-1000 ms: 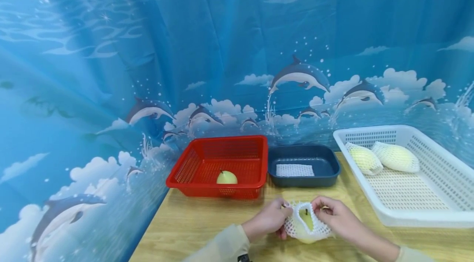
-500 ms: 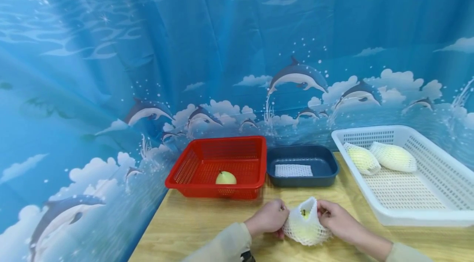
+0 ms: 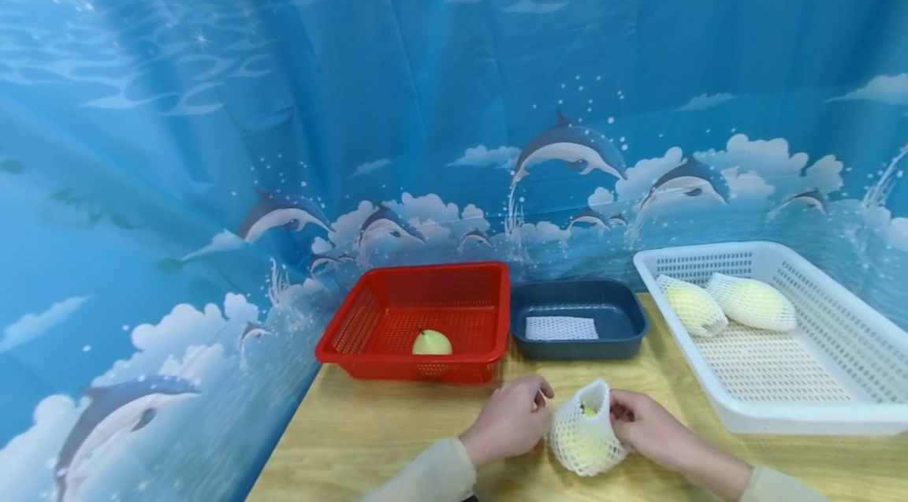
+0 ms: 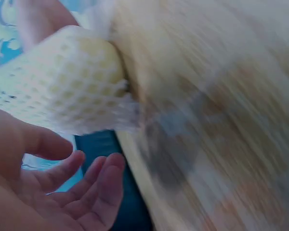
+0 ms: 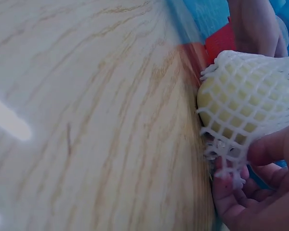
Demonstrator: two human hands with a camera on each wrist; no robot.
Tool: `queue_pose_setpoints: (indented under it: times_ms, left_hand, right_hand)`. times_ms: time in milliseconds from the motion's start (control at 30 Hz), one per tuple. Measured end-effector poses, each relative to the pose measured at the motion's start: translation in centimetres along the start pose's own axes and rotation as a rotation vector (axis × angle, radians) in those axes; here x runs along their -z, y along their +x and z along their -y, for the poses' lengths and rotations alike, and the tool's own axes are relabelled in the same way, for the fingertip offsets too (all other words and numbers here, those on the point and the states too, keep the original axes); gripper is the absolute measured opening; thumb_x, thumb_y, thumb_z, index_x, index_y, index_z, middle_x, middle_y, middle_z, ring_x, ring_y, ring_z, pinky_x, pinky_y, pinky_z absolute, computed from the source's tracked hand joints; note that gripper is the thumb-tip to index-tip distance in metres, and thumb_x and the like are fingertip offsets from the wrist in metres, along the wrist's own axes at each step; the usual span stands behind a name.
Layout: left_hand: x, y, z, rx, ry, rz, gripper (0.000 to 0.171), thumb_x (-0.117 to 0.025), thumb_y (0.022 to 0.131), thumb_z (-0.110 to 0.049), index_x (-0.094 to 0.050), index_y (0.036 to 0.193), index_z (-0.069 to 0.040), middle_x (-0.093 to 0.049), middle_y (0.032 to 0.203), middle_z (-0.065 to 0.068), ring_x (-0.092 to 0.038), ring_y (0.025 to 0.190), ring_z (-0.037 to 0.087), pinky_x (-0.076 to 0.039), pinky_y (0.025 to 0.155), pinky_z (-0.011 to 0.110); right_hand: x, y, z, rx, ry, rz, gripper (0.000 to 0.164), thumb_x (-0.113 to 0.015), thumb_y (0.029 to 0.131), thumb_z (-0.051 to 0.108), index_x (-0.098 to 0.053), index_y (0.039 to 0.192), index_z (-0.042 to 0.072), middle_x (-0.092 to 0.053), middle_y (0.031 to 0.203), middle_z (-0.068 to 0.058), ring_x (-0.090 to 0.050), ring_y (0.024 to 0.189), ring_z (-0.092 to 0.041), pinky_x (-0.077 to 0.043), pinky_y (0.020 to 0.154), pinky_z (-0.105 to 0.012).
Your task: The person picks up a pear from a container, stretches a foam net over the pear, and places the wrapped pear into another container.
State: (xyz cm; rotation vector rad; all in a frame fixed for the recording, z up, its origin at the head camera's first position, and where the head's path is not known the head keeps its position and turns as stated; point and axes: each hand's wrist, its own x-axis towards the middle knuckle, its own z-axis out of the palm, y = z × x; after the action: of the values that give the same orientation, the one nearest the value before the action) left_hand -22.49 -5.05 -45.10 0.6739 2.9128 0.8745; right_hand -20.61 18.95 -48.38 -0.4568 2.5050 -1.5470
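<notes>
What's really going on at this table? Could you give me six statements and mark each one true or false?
1. The right hand pinches the net around a pear. True.
2. Both hands grip that net. False: the left hand holds nothing.
3. The blue tray stands between the red basket and the white basket. True.
4. An unwrapped pear lies in the blue tray. False: a spare net lies flat in it.
5. The red basket has no fruit in it. False: a bare pear lies there.
6. Two netted pears lie in the white basket. True.
</notes>
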Motion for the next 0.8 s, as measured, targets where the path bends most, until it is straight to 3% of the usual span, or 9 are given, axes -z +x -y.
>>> queue_pose_setpoints:
  times_ms: [100,200,267,400,567,800]
  left_hand:
    - [0.6,-0.7,-0.4,-0.036,-0.131,0.027,0.032,-0.067,0.084,-0.013,-0.067,0.115,-0.021,-0.065,0.102,-0.008,-0.057,0.084,0.002,-0.048,0.071,0.023]
    - [1.0,-1.2,-0.9,-0.045,-0.260,0.105,0.046,-0.073,0.082,-0.017,-0.064,0.127,-0.021,-0.064,0.111,-0.009,-0.057,0.090,0.001,-0.049,0.075,0.022]
    - [1.2,-1.5,-1.2,-0.058,-0.292,0.153,0.054,-0.077,0.081,-0.021,-0.062,0.132,-0.021,-0.063,0.112,-0.011,-0.057,0.092,0.000,-0.049,0.078,0.021]
    - [1.1,-1.8,-1.4,-0.071,-0.277,0.190,0.064,-0.084,0.078,-0.023,-0.058,0.137,-0.024,-0.060,0.112,-0.014,-0.055,0.091,-0.002,-0.050,0.078,0.019]
    - [0.6,-1.7,-1.0,-0.097,-0.215,0.186,0.065,-0.085,0.077,-0.016,-0.057,0.136,-0.019,-0.061,0.112,-0.012,-0.056,0.088,-0.003,-0.050,0.075,0.017]
    - [0.2,-1.2,-1.1,-0.104,-0.208,0.231,0.070,-0.086,0.073,-0.013,-0.056,0.136,-0.018,-0.065,0.114,-0.013,-0.058,0.093,-0.004,-0.051,0.080,0.018]
  right_hand:
    - [0.2,-0.2,0.1,0.028,-0.018,0.005,0.022,-0.059,0.083,-0.001,-0.064,0.105,0.000,-0.060,0.087,-0.005,-0.055,0.074,-0.007,-0.049,0.058,-0.025]
    - [0.6,-0.5,0.2,0.132,-0.101,-0.003,0.022,-0.065,0.084,0.003,-0.067,0.106,0.003,-0.066,0.092,-0.002,-0.059,0.081,-0.003,-0.052,0.067,-0.025]
    - [0.9,-0.7,0.2,0.210,-0.159,-0.009,0.027,-0.070,0.081,0.005,-0.068,0.108,0.005,-0.068,0.096,0.003,-0.061,0.085,-0.003,-0.052,0.073,-0.025]
    - [1.3,-1.1,0.5,0.289,-0.204,0.027,0.051,-0.079,0.074,0.010,-0.063,0.123,0.004,-0.065,0.104,0.005,-0.060,0.092,-0.004,-0.054,0.080,-0.028]
    - [1.3,-1.5,1.2,0.259,-0.114,0.160,0.082,-0.081,0.078,0.015,-0.041,0.145,-0.009,-0.061,0.120,-0.011,-0.059,0.097,-0.005,-0.055,0.080,-0.028]
    - [0.6,-1.5,0.7,0.285,-0.073,0.174,0.075,-0.080,0.080,0.015,-0.044,0.142,-0.009,-0.064,0.107,-0.001,-0.061,0.091,-0.002,-0.057,0.077,-0.026]
